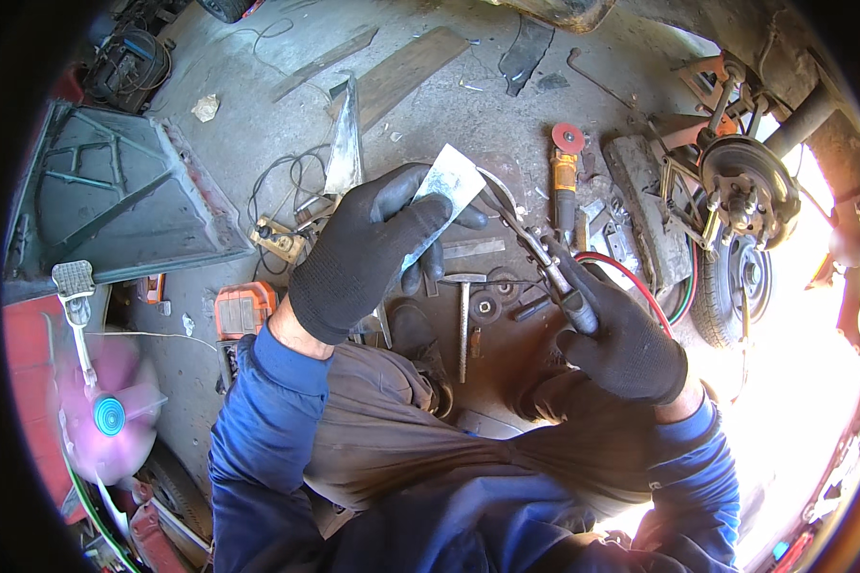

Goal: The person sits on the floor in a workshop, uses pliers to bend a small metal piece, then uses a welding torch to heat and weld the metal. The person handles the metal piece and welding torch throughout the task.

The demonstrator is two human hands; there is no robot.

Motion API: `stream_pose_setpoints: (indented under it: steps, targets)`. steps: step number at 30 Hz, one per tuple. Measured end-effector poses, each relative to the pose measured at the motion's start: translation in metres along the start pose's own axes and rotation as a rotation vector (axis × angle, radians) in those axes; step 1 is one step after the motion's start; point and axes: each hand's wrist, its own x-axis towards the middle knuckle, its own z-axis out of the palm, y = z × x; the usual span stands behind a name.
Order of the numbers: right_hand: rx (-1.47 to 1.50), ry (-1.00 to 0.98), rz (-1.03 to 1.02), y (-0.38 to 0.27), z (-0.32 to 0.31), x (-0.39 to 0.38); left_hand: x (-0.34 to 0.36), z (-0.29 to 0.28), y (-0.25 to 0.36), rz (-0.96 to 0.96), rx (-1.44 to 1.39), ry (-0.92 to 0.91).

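Observation:
My left hand (368,239), in a black knit glove, pinches a pale rectangular piece of sheet metal (454,181) between thumb and fingers, tilted up in front of me. Across from it, my gloved right hand (631,344) is closed around a long metal hand tool (545,263) with a grey handle end. The tool's slim, dark front part points toward the sheet metal, close to my left fingertips. Its exact kind is hard to make out. Below both hands, a hammer (464,315) lies on the floor between my feet, beside several round discs (485,307).
An angle grinder (565,181) with a red disc lies ahead. At right are a brake disc and hub (750,191), a wheel (736,286) and a red hose (640,282). To the left are a spinning pink fan (110,415), a dark panel (115,191) and an orange case (246,307).

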Motion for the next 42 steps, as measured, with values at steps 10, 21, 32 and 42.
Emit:
stream_pose_setpoints:
  steps: [10,21,32,42]
  targets:
    - [-0.078,0.048,0.009,-0.003,0.002,-0.001,0.001,0.003,-0.001,0.05,0.018,0.011]
    - [-0.164,0.211,-0.087,-0.001,0.015,0.001,-0.001,0.003,-0.003,0.086,0.005,0.003]
    - [-0.167,0.246,-0.151,0.004,0.016,0.001,-0.002,0.001,0.0,0.068,-0.029,-0.023]
    - [-0.035,0.159,-0.097,0.008,0.02,0.002,0.0,0.01,-0.01,0.007,-0.023,-0.075]
